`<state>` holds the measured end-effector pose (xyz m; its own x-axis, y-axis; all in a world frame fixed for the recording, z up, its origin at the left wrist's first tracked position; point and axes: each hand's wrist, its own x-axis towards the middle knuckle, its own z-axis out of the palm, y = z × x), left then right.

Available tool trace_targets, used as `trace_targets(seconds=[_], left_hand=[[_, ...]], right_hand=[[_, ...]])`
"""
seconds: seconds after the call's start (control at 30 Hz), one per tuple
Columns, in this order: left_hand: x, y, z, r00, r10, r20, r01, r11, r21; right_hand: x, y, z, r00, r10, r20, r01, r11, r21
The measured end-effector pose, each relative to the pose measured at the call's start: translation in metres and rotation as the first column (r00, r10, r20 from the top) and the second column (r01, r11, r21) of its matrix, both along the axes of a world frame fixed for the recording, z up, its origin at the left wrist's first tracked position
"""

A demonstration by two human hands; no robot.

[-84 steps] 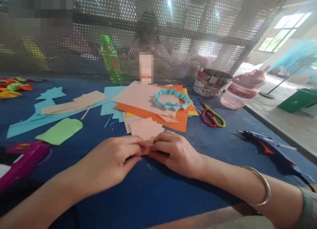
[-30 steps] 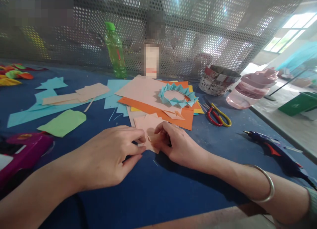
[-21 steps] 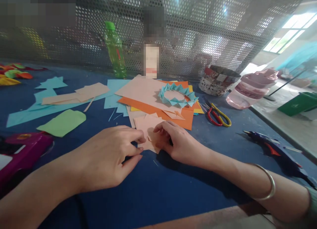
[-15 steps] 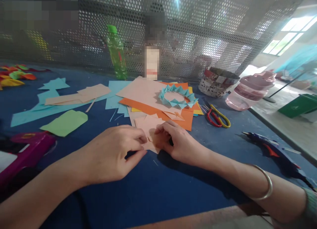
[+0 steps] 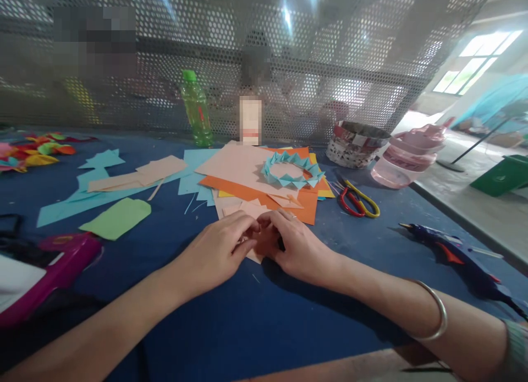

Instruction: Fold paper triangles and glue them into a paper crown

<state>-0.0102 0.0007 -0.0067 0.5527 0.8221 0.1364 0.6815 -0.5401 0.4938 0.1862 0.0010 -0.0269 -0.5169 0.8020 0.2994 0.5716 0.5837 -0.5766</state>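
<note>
The left hand (image 5: 214, 255) and right hand (image 5: 297, 250) curl nearly closed at the lower middle of the frame, their fingertips meeting on a small peach paper piece (image 5: 252, 209). They pinch it from both sides, which seems to hold it steady above the blue desk (image 5: 247, 327). Just beyond lie an orange sheet (image 5: 297, 214) and a teal folded paper ring (image 5: 291, 170). To the right sit red-and-yellow scissors (image 5: 357, 203) and a blue glue gun (image 5: 454, 255), close at hand.
</note>
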Motion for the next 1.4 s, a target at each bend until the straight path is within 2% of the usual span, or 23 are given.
trace_targets(seconds=[0.17,0.37,0.5,0.63,0.8,0.93,1.17,1.27,1.4], left_hand=[[0.002,-0.002,0.004,1.000,0.006,-0.014,-0.006,1.000,0.010],[-0.001,-0.001,0.004,0.999,-0.026,-0.024,0.027,0.998,0.048],[-0.008,-0.001,0.003,0.995,-0.092,-0.042,0.094,0.995,0.034],[-0.015,0.000,0.002,0.988,-0.151,-0.038,0.153,0.987,0.052],[-0.016,0.000,0.004,0.998,-0.069,-0.011,0.070,0.991,0.114],[-0.010,-0.005,0.006,0.998,-0.054,0.021,0.053,0.998,0.044],[-0.005,-0.012,0.010,0.991,0.010,0.134,0.012,0.986,-0.164],[-0.004,-0.012,0.009,0.985,-0.001,0.173,0.029,0.987,-0.157],[-0.007,-0.008,0.011,0.981,-0.086,0.171,0.114,0.981,-0.159]], right_hand=[[0.003,-0.001,0.003,0.995,-0.011,0.096,0.008,0.999,0.034],[0.003,0.000,0.006,0.996,0.024,0.084,-0.031,0.996,0.083],[0.004,0.002,0.006,0.995,-0.020,0.097,0.004,0.987,0.161],[0.006,0.003,0.004,0.991,-0.026,0.129,0.006,0.988,0.153],[0.007,0.003,0.004,0.989,0.003,0.147,-0.021,0.992,0.122],[0.007,0.002,0.006,0.990,-0.017,0.142,0.004,0.996,0.091],[0.007,0.001,0.011,0.984,-0.013,0.180,-0.005,0.995,0.099],[0.007,0.001,0.010,0.985,-0.013,0.169,-0.008,0.993,0.121],[0.007,0.001,0.007,0.990,0.000,0.143,-0.017,0.993,0.120]])
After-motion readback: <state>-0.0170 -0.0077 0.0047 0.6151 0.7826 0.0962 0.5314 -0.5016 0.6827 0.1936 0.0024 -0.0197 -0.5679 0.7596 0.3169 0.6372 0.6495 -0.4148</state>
